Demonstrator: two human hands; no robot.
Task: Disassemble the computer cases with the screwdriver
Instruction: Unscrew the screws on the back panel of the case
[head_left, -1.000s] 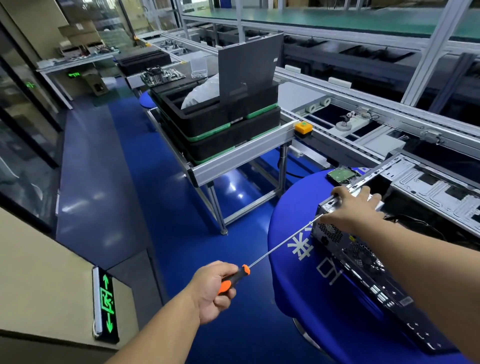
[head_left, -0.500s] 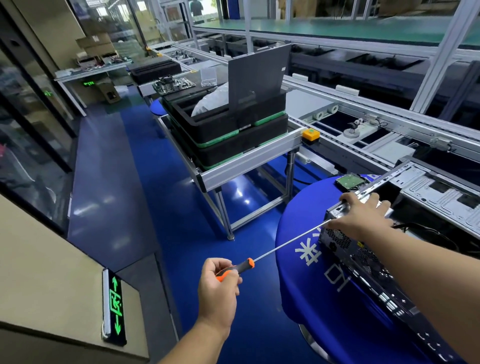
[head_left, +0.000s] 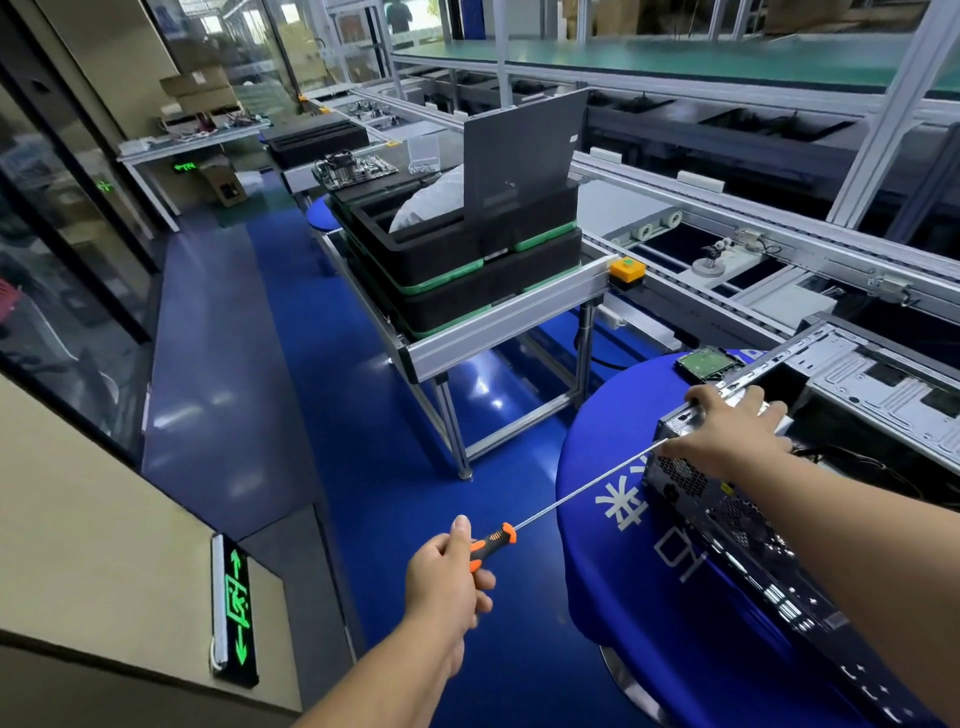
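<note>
Hands at work on a computer case (head_left: 769, 525) lying on the blue counter (head_left: 613, 519) — left hand (head_left: 447, 577) fingers clamped on a long screwdriver (head_left: 571, 493), its tip at the case's corner, right hand (head_left: 737, 431) gripping that corner.

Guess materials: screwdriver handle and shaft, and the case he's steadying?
Screwdriver: the handle looks like moulded plastic or rubber, matte orange and black with ribs; the shaft is bright, thin, probably steel. Computer case: likely sheet metal, black-painted at the perforated rear, with bare stamped grey panels inside.
</note>
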